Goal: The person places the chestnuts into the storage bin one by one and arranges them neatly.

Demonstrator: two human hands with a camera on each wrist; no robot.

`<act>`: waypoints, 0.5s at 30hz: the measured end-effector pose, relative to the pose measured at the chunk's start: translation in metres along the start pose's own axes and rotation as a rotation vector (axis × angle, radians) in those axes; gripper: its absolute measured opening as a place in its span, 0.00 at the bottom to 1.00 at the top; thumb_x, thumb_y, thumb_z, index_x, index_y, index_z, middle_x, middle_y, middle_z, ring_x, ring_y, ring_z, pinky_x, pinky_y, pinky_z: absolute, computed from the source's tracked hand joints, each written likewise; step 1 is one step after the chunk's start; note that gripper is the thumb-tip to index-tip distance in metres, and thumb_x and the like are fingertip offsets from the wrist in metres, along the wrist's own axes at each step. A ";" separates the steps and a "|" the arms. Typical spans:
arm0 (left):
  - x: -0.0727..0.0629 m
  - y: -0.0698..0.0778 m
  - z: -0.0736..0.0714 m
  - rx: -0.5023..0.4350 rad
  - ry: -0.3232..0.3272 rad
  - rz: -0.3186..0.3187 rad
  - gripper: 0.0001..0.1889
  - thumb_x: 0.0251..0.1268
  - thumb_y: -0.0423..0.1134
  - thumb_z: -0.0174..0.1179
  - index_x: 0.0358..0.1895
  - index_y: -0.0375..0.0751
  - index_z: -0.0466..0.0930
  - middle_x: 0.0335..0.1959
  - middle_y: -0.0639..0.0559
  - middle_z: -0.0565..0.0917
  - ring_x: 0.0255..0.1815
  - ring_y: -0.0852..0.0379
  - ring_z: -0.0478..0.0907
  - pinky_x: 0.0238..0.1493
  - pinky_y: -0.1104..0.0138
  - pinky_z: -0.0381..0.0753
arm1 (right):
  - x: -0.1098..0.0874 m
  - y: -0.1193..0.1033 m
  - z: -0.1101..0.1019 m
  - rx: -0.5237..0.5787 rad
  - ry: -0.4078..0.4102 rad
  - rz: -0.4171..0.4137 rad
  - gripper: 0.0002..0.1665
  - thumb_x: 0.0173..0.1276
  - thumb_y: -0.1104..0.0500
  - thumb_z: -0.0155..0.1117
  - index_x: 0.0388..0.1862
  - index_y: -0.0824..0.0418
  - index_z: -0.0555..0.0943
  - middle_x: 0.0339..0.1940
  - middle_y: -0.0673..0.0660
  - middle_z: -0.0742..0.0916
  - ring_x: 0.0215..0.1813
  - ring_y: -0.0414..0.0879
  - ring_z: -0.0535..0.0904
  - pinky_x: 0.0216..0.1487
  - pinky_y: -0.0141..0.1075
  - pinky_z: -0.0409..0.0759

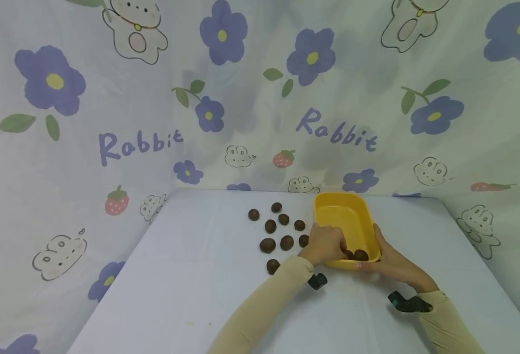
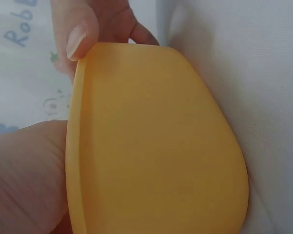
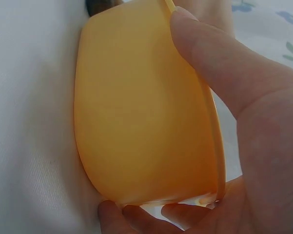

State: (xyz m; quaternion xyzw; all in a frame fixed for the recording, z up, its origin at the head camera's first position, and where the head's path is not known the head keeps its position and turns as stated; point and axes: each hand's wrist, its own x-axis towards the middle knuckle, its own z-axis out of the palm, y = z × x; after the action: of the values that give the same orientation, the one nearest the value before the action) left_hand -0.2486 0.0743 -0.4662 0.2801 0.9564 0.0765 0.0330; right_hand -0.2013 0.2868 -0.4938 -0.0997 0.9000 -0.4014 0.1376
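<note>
My right hand (image 1: 392,260) grips a yellow plastic box (image 1: 350,223) at its near right corner. The thumb lies on the near rim and the fingers reach along the right side, as the right wrist view also shows. Over the near left rim, my left hand (image 1: 328,242) reaches into the box with curled fingers. A round brown nut (image 1: 349,254) shows right at its fingertips. Whether those fingers pinch it cannot be told, since the hand covers them. Beside it in the box lies another brown nut (image 1: 361,255).
Several round brown nuts (image 1: 287,242) lie scattered on the white table (image 1: 189,275), left of the box. One nut (image 1: 273,266) is partly behind the left sleeve (image 1: 264,305). A patterned curtain (image 1: 251,123) stands behind the table. Dark wrist cameras (image 1: 410,302) sit on both wrists.
</note>
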 end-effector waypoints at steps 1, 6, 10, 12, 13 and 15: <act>0.000 0.001 0.000 0.006 -0.005 -0.004 0.06 0.55 0.58 0.76 0.31 0.68 0.91 0.29 0.74 0.88 0.32 0.70 0.77 0.47 0.63 0.67 | 0.000 0.001 0.000 0.001 0.000 0.002 0.81 0.63 0.39 0.74 0.82 0.61 0.19 0.85 0.75 0.40 0.82 0.79 0.45 0.72 0.79 0.51; -0.001 0.001 -0.003 -0.018 -0.019 -0.012 0.11 0.56 0.61 0.74 0.41 0.68 0.92 0.33 0.73 0.89 0.35 0.69 0.78 0.48 0.64 0.66 | 0.001 0.002 -0.001 0.001 -0.002 0.012 0.81 0.63 0.39 0.73 0.82 0.61 0.19 0.85 0.75 0.39 0.82 0.79 0.44 0.71 0.79 0.50; -0.007 -0.007 -0.007 -0.208 0.009 -0.038 0.19 0.56 0.61 0.75 0.49 0.62 0.91 0.38 0.70 0.89 0.40 0.69 0.79 0.53 0.67 0.72 | 0.001 0.003 -0.001 -0.008 -0.005 0.023 0.81 0.63 0.38 0.73 0.82 0.60 0.18 0.85 0.75 0.39 0.82 0.80 0.44 0.70 0.79 0.52; -0.012 -0.015 -0.012 -0.364 0.041 -0.057 0.21 0.56 0.59 0.76 0.51 0.57 0.90 0.41 0.66 0.88 0.40 0.67 0.80 0.50 0.70 0.76 | 0.002 0.002 -0.001 -0.014 -0.007 0.024 0.81 0.63 0.37 0.73 0.82 0.59 0.18 0.85 0.75 0.40 0.82 0.80 0.45 0.70 0.79 0.52; -0.014 -0.020 -0.015 -0.443 0.061 -0.067 0.21 0.57 0.58 0.76 0.51 0.54 0.90 0.42 0.65 0.88 0.40 0.66 0.79 0.47 0.71 0.78 | 0.002 0.002 0.000 -0.015 -0.007 0.024 0.81 0.63 0.37 0.73 0.82 0.59 0.18 0.85 0.75 0.40 0.82 0.80 0.45 0.70 0.79 0.53; -0.020 -0.033 -0.021 -0.573 0.111 -0.072 0.21 0.58 0.55 0.76 0.52 0.50 0.90 0.42 0.62 0.87 0.38 0.65 0.78 0.39 0.72 0.79 | 0.002 0.002 -0.001 -0.016 -0.005 0.020 0.81 0.63 0.37 0.73 0.82 0.59 0.19 0.85 0.75 0.40 0.82 0.80 0.45 0.70 0.79 0.53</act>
State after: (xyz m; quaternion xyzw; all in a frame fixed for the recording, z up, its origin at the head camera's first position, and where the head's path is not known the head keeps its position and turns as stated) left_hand -0.2518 0.0338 -0.4509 0.2206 0.9054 0.3576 0.0612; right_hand -0.2037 0.2877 -0.4949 -0.0927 0.9038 -0.3925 0.1430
